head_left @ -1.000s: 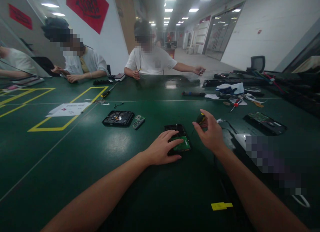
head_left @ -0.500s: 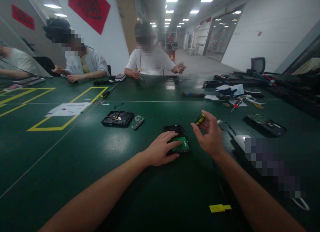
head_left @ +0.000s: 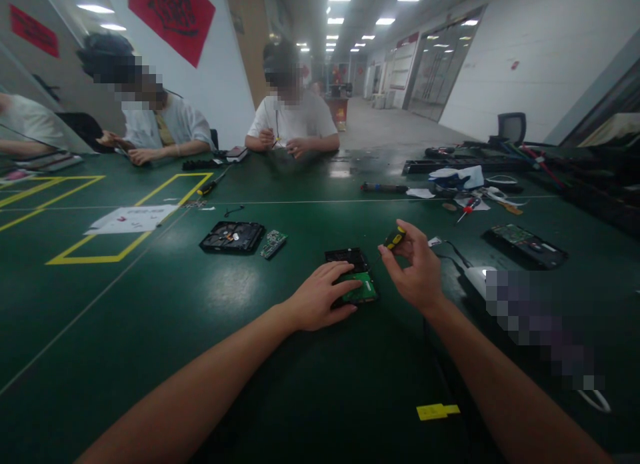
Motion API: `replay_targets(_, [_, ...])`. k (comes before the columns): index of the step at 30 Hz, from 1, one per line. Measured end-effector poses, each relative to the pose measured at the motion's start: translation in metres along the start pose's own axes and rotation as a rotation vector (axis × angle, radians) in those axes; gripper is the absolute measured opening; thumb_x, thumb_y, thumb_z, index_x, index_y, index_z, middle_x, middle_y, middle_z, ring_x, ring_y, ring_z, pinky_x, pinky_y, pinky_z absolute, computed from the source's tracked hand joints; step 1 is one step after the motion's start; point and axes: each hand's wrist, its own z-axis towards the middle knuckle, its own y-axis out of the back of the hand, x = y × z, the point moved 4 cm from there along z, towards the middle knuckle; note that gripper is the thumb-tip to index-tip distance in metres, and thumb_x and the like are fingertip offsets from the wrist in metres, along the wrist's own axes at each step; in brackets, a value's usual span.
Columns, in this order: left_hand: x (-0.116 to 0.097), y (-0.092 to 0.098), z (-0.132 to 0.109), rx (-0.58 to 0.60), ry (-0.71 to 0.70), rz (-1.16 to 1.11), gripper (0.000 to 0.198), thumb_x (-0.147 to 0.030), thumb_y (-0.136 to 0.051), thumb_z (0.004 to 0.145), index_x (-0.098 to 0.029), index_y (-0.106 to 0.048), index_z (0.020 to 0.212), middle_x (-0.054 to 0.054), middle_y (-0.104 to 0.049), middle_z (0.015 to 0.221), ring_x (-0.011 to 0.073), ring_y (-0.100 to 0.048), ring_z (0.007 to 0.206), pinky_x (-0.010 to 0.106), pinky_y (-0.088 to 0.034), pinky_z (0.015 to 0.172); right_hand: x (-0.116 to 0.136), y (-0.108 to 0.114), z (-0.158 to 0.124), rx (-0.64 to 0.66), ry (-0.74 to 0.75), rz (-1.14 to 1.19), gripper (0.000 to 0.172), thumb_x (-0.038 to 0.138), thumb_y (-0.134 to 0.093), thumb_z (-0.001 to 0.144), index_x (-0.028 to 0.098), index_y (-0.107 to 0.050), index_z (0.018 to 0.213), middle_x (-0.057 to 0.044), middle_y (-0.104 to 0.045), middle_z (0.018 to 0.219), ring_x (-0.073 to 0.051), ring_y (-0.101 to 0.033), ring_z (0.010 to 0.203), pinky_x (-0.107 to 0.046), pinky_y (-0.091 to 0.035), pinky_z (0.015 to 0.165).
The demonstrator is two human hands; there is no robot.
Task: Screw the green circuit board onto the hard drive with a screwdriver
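Big pale room (head_left: 525, 37) far past the fingers, with bright lights up high. Wide green table (head_left: 145, 331) under the fingers, dark and shiny. Well ahead of the fingers, across the table, one person (head_left: 300, 121) in white, and another person (head_left: 173, 121) more to the left. To the right of the right fingers, a long pale thing (head_left: 477, 281), mostly blurred out.

Left hand (head_left: 325, 297) palm down, fingers spread and loose. Right hand (head_left: 417, 271) just to the right, fingers curled around a handle. Past the right fingers, off to the right, a flat black box (head_left: 525, 245). Past the left fingers, off to the left, a black hard drive (head_left: 233, 237). Right under the left fingers, touching them, a smaller black and green drive (head_left: 365, 287), flat on the table. Near the left fingers, beside the black hard drive, a little circuit board (head_left: 273, 244). Held in the right fingers, a yellow and black screwdriver (head_left: 395, 237), tilted, with the thin end down toward the green part; too small to tell if touching. Well below the right fingers, a yellow tag (head_left: 437, 412).
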Motion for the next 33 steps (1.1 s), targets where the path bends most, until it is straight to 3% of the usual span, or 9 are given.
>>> replay_targets(33, [0.0019, -0.0035, 0.0000, -0.014, -0.024, 0.042, 0.054, -0.047, -0.067, 0.099, -0.024, -0.059, 0.147, 0.016, -0.044, 0.164, 0.0369, -0.043, 0.151, 0.059, -0.037, 0.123, -0.0015, -0.0021, -0.0008, 0.023, 0.020, 0.044, 0.065, 0.032, -0.072, 0.093, 0.027, -0.047, 0.153, -0.012, -0.070, 0.131, -0.025, -0.078, 0.097, -0.043, -0.069, 0.088])
